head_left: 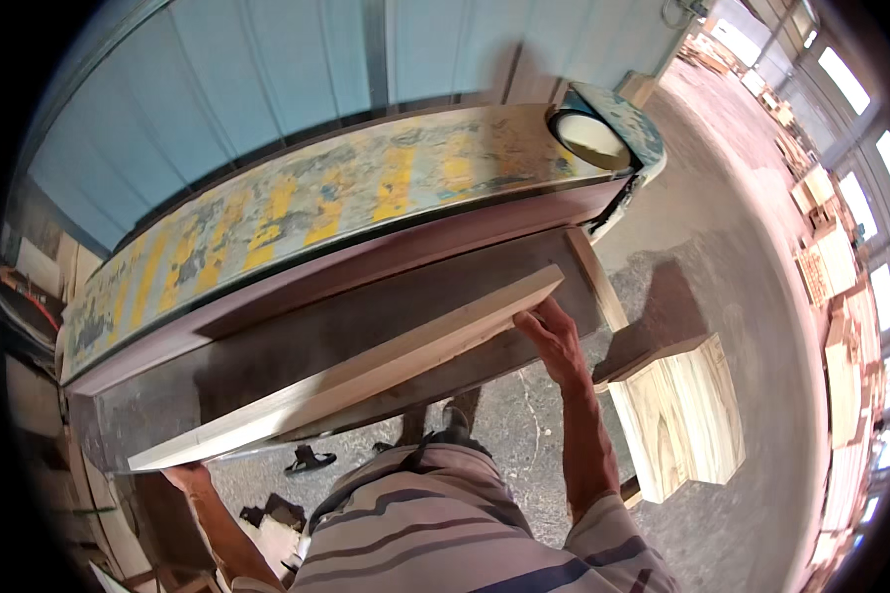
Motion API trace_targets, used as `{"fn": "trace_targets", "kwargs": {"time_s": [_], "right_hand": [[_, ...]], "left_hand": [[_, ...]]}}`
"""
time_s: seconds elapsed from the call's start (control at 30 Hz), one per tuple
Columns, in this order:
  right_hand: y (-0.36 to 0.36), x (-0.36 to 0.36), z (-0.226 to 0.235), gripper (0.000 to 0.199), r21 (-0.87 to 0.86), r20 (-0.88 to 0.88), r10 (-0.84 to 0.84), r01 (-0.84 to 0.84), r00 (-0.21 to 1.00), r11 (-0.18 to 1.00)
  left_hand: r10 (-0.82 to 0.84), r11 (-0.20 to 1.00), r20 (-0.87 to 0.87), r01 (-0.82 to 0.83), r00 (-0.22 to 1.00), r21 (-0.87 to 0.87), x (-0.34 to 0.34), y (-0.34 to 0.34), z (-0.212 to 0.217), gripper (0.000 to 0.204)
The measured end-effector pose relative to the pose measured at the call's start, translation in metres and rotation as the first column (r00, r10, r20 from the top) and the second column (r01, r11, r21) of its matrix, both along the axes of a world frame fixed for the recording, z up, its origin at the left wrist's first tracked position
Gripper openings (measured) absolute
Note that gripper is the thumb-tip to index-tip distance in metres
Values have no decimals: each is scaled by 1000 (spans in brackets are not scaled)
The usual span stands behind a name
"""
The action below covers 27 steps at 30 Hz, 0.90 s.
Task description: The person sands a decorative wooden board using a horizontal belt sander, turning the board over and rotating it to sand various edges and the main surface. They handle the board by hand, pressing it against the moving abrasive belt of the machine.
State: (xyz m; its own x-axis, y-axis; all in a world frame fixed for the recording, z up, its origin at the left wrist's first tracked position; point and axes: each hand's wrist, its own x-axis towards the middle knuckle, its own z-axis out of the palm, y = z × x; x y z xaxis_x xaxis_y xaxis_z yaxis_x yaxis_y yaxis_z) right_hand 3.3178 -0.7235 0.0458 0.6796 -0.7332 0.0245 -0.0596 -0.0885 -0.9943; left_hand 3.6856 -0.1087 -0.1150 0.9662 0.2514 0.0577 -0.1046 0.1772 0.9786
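A long, pale wooden board (pixel 356 381) lies at a slant over the dark metal table (pixel 257 356) of a long belt machine. My right hand (pixel 552 334) is closed round the board's right end, its fingers partly hidden by the wood. At the lower left end, my left hand (pixel 188 476) grips from below, with most of its fingers out of sight behind the board. Beyond the board runs a pinkish abrasive belt (pixel 405 247), and a gap separates the two.
Above the belt is a worn cover with yellow stripes (pixel 267 217), ending in a round drum (pixel 590 136) at the right. A wooden strip (pixel 596 279) edges the table. Stacked wood blocks (pixel 677 420) stand to my right. A sandal (pixel 310 460) lies on the floor.
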Motion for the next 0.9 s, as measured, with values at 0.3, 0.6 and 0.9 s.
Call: {"fn": "trace_targets", "kwargs": {"time_s": [0.3, 0.6, 0.9], "right_hand": [[-16, -13, -24, 44, 40, 44, -69, 67, 997, 997], [-22, -12, -43, 42, 39, 43, -45, 43, 998, 998], [-25, 12, -67, 44, 126, -94, -14, 26, 995, 992]], "left_hand": [[-74, 915, -170, 0, 983, -403, 15, -46, -12, 35], [-60, 923, -188, -17, 980, -384, 10, -56, 3, 39], [-25, 926, -252, -72, 967, -370, -13, -27, 3, 47]]}}
